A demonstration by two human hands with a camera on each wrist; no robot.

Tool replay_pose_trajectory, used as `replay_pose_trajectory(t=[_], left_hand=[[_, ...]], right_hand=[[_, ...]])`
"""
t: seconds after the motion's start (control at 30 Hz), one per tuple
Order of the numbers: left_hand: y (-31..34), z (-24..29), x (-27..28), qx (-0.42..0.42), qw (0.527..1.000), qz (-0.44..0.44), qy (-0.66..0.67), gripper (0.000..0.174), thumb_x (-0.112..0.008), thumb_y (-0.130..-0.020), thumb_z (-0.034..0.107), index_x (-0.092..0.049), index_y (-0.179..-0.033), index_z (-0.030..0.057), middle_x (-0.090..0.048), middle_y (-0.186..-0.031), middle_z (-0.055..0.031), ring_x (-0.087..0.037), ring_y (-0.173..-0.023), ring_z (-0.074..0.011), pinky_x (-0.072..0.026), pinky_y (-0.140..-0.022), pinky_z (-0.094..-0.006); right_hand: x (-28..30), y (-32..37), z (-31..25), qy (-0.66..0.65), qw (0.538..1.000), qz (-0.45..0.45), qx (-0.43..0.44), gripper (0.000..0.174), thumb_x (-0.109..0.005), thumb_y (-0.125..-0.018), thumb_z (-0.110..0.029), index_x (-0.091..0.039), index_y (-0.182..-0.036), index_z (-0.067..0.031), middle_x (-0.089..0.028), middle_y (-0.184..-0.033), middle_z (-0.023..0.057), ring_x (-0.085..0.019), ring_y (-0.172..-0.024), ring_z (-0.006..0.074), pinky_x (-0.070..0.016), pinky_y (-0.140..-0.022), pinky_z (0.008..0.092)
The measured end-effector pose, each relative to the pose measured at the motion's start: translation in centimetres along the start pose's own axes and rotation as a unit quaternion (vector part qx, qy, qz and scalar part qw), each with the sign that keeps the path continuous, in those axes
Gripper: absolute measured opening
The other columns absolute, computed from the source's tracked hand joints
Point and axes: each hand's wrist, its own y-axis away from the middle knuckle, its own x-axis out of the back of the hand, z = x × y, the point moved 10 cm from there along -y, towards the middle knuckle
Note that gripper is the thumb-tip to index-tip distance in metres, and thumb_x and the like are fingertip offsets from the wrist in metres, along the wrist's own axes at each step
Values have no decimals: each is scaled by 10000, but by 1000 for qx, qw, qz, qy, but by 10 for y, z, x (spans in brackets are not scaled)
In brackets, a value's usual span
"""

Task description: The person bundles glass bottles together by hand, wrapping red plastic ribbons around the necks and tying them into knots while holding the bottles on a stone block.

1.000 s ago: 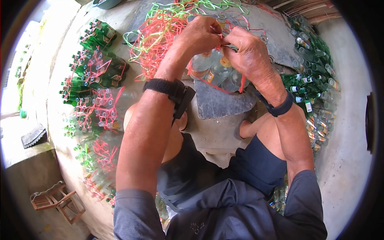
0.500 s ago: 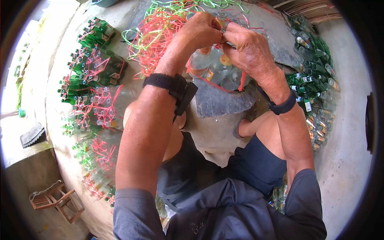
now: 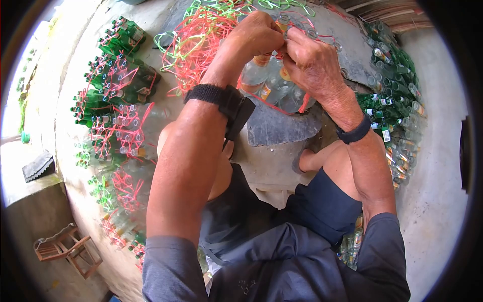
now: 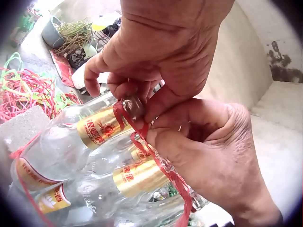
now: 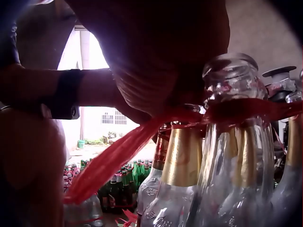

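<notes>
Clear glass bottles with gold neck labels [image 4: 98, 126] stand close together, a red plastic strip [image 4: 165, 165] running round their necks. At the bottle necks my left hand [image 3: 257, 34] and my right hand [image 3: 314, 63] meet, fingertips nearly touching. In the left wrist view the left hand [image 4: 165, 52] pinches the red strip beside a bottle mouth, and the right hand [image 4: 213, 151] pinches it from below with thumb and finger. A wide stretch of the strip [image 5: 118, 156] crosses the right wrist view in front of the bottles. Another red strip [image 3: 274, 107] circles the bottles lower down.
Tangled red and green strips [image 3: 201, 50] lie beyond my left forearm. Bundled green bottles [image 3: 121, 38] and clear ones stand along the left; more green bottles [image 3: 390, 105] line the right wall. A dark slab [image 3: 282, 128] lies under the bundle. A small wooden stool [image 3: 65, 249] is at lower left.
My left hand has shifted slightly right and turned at the wrist. The right hand has drawn up a little beside it, both still at the strip.
</notes>
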Motion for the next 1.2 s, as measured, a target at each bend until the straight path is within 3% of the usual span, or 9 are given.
replay_pose_trajectory(t=[0.03,0.37,0.43,0.67,0.73,0.77,0.83,1.03,1.2], left_hand=[[0,2,3,-15,1000,22,7,201,-740,-716,157,-776,-804,-20,-737,-731,-175,-730,-692,-262,-566,-651,-402],[-5,-3,4,-1,999,36,-11,230,-758,-688,171,-776,-804,-28,-746,-737,-192,-756,-728,-292,-588,-685,-406],[-3,-4,-2,24,999,-10,-22,320,-729,-766,126,-804,-1048,-6,-797,-922,-147,-765,-856,-236,-597,-777,-373],[0,1,-1,15,1000,3,-15,303,-752,-785,121,-794,-1054,-10,-794,-915,-146,-760,-813,-223,-594,-735,-369],[0,1,0,18,1000,0,-4,361,-838,-721,267,-805,-978,15,-790,-895,-192,-786,-850,-312,-618,-769,-418],[0,2,0,19,1000,1,-2,361,-838,-721,267,-805,-978,15,-790,-895,-192,-786,-850,-312,-618,-769,-418],[4,6,0,16,1000,-2,-22,293,-759,-788,123,-800,-1057,14,-792,-900,-142,-761,-804,-226,-591,-716,-370],[9,9,0,50,998,-12,-46,315,-762,-765,118,-812,-1069,53,-796,-902,-136,-769,-813,-243,-603,-740,-379],[4,4,-4,56,998,-8,-41,328,-781,-759,133,-816,-1079,74,-801,-968,-148,-773,-881,-275,-608,-785,-395]], right_hand=[[1,0,-1,6,1000,6,9,67,-713,-847,-66,-649,-844,-49,-646,-892,69,-716,-687,315,-573,-592,432],[-2,3,0,22,1000,12,16,115,-724,-825,-73,-641,-902,-52,-630,-928,88,-708,-669,319,-571,-593,436],[-2,3,1,11,1000,10,21,137,-718,-820,-74,-635,-925,-46,-626,-930,106,-704,-715,349,-573,-648,466],[-6,7,12,-37,999,-18,3,132,-679,-827,-50,-627,-948,-39,-631,-941,126,-677,-792,395,-549,-708,507],[-5,7,14,-62,998,-15,-5,130,-665,-836,-37,-631,-962,-42,-639,-950,133,-680,-808,407,-554,-709,503],[-5,6,14,-62,998,-16,-4,130,-665,-836,-37,-631,-962,-42,-639,-950,133,-680,-808,407,-554,-709,503],[-6,7,21,-105,994,-20,-36,121,-654,-852,-35,-637,-972,-48,-646,-947,138,-685,-827,410,-561,-719,503],[-12,10,35,-160,980,-53,-101,111,-677,-897,-84,-666,-1005,-60,-684,-990,133,-706,-870,392,-566,-735,487],[-12,8,34,-149,981,-62,-104,129,-702,-908,-107,-675,-1025,-60,-693,-1009,128,-709,-891,389,-570,-759,483]])
